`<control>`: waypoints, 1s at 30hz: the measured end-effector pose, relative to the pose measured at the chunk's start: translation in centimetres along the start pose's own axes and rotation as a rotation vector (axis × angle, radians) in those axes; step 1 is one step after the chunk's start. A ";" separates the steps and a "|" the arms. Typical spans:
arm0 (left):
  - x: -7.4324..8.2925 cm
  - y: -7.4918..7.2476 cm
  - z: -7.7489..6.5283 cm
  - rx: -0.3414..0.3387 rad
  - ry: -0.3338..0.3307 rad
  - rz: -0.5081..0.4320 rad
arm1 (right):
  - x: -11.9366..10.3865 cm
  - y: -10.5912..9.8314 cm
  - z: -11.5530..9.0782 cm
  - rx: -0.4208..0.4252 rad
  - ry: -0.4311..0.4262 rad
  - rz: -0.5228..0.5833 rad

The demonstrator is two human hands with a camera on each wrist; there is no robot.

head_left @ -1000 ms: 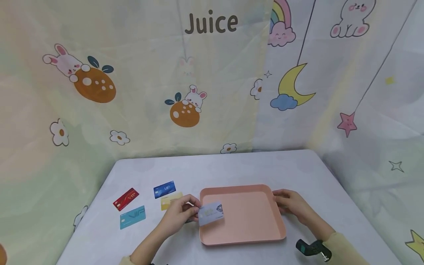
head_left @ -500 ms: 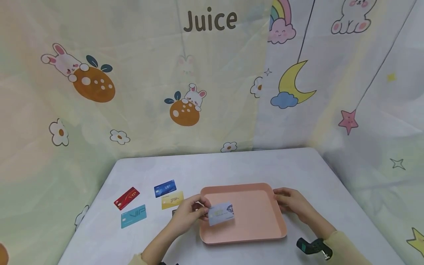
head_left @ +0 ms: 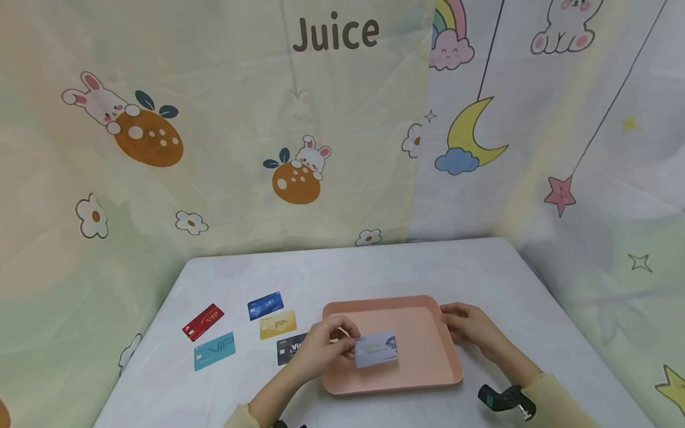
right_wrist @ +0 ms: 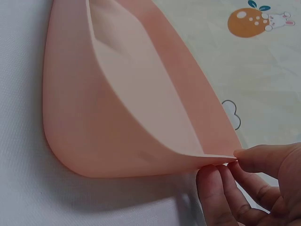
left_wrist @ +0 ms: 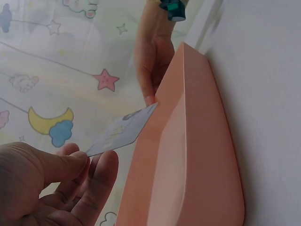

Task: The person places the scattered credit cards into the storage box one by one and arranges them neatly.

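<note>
My left hand pinches a silvery-white card by its left edge, thumb on top. The card hangs above the left and middle part of a pink tray; the left wrist view shows it tilted and apart from the tray's floor. At the tray's right side, my right hand grips the rim. In the right wrist view the thumb lies on the rim's edge and the other fingers are under and outside the wall. A black card lies left of the tray, partly hidden by my left hand.
On the white table, left of the tray, lie a yellow card, a blue card, a red card and a teal card. A printed cloth backdrop hangs behind the table.
My left hand has carried the silvery-white card rightward, from the tray's left edge to further over its floor. The black card has come into view behind it. The right hand stays at the rim.
</note>
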State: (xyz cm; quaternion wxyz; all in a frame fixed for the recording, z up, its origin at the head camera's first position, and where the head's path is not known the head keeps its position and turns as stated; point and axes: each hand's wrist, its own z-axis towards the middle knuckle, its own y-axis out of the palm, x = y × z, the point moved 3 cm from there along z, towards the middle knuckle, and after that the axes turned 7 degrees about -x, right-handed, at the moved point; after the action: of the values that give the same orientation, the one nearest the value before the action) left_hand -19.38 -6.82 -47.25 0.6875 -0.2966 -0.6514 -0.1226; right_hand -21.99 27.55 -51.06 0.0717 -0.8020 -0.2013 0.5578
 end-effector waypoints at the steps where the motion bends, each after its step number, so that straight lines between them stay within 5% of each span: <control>1: 0.1 0.1 0.1 -0.005 0.006 0.001 | 0.0 0.0 0.0 0.003 0.001 0.002; 30: 0.1 4.4 2.9 -0.059 0.040 0.071 | 0.1 0.2 0.0 0.030 0.026 -0.030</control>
State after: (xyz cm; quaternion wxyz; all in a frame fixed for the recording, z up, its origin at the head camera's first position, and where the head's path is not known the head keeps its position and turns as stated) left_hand -19.29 -1.65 -48.37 0.6952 -0.3371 -0.6228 -0.1230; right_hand -21.89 27.44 -51.14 0.0944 -0.8050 -0.2039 0.5491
